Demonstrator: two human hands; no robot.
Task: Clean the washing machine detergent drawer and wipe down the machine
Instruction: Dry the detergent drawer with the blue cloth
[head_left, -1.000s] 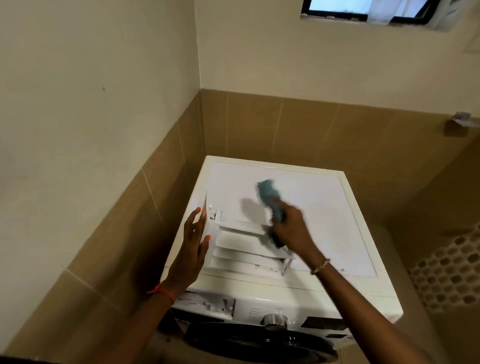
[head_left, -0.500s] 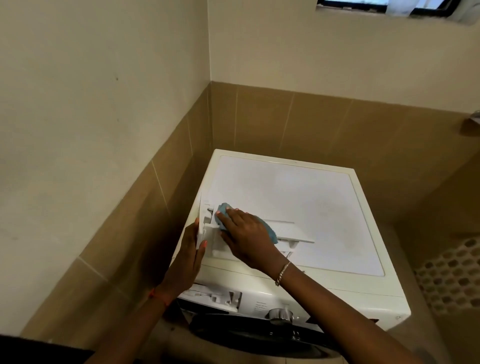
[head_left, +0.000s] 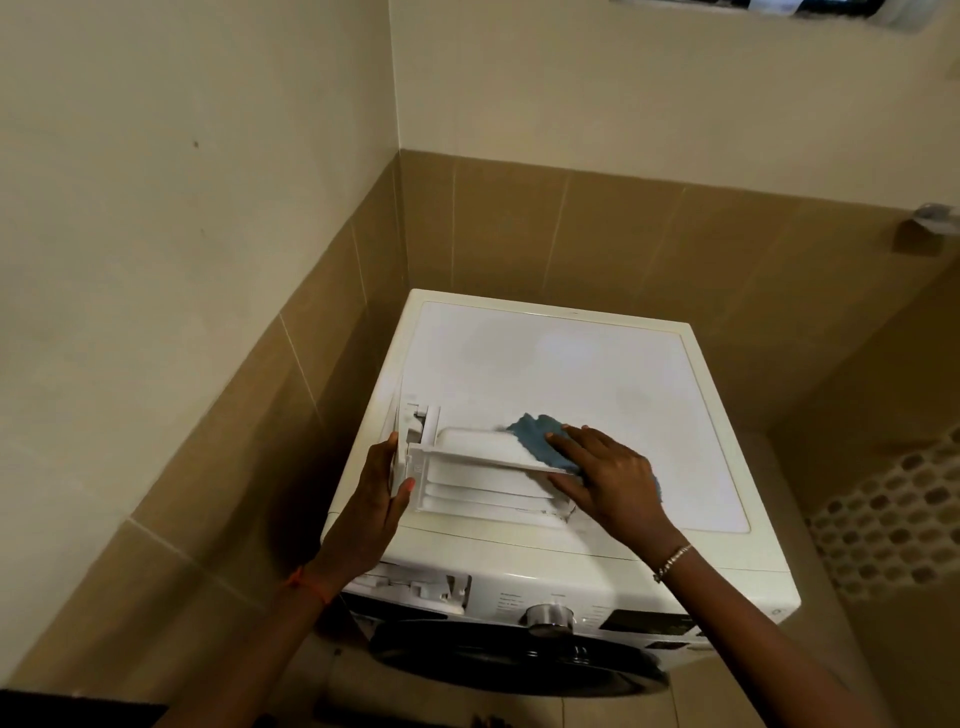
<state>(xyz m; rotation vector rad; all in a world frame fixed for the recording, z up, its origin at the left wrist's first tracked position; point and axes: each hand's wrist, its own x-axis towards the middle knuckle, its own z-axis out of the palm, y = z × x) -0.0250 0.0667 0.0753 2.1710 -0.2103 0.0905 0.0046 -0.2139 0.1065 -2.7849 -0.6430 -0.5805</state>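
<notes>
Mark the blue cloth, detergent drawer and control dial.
blue cloth (head_left: 532, 434), head view, exposed bunched part.
detergent drawer (head_left: 483, 486), head view, ribbed side wall.
control dial (head_left: 549, 617), head view, its metal face.

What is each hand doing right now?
Left hand: closed, gripping the end of the detergent drawer.
Right hand: open, fingers flat, pressing the blue cloth onto the drawer.

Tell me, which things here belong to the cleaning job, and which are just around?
In the job: detergent drawer, held by the left hand; blue cloth, pressed under the right hand; washing machine.
Just around: wall fixture; window; honeycomb tiles.
</notes>
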